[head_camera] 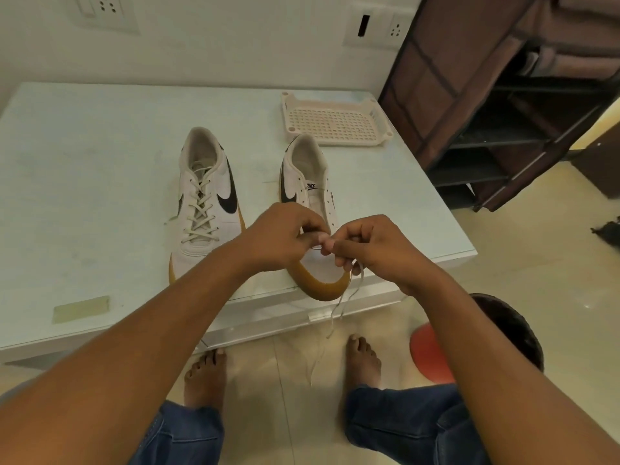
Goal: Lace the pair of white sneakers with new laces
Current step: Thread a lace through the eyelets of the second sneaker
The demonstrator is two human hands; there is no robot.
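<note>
To the far left of the unlaced sneaker, a strip of tape is stuck flat on the table. Just left of that sneaker, the laced sneaker is stood parallel to it, toe toward the person.

Over the unlaced sneaker's forefoot the left hand is held with fingers curled, its fingertips pinched on what is judged to be the lace at the lowest eyelets. The sneaker's toe lies at the table's near edge, so it is judged easy to nudge off. The shoe is probably light and should be steadied by its sidewall.

Right of the forefoot, the right hand is closed on the lace, fingertips touching those of the left. From it the loose strands are draped past the toe, over the edge and toward the floor. The lace is judged thin, limp and slippery; it is best gripped near its stiff tip.

Behind the sneaker's heel, and touching or nearly touching it, a perforated plastic tray is set. Further right a fabric-covered shoe rack is stood beyond the table. Open tabletop is left mainly to the sneaker's left.
</note>
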